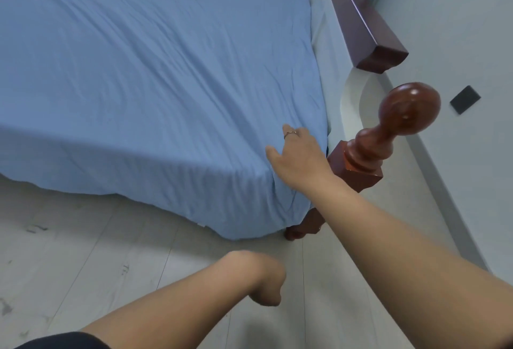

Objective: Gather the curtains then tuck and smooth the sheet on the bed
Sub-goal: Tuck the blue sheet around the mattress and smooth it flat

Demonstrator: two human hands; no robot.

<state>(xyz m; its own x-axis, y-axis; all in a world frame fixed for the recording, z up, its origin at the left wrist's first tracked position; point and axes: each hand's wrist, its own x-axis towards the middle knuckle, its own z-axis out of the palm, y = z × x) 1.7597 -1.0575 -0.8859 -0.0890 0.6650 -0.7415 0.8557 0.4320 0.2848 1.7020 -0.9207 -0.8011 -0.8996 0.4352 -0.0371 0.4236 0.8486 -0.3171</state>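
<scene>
Resting on the sheet corner, the right hand lies beside the bedpost.

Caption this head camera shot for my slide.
Right hand rests on a corner of the sheet, beside the bedpost; left hand hangs above the floor.

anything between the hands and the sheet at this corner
Nothing visible. The right hand rests on the sheet at the corner, beside the bedpost; only floor lies between the left hand and it.
</scene>
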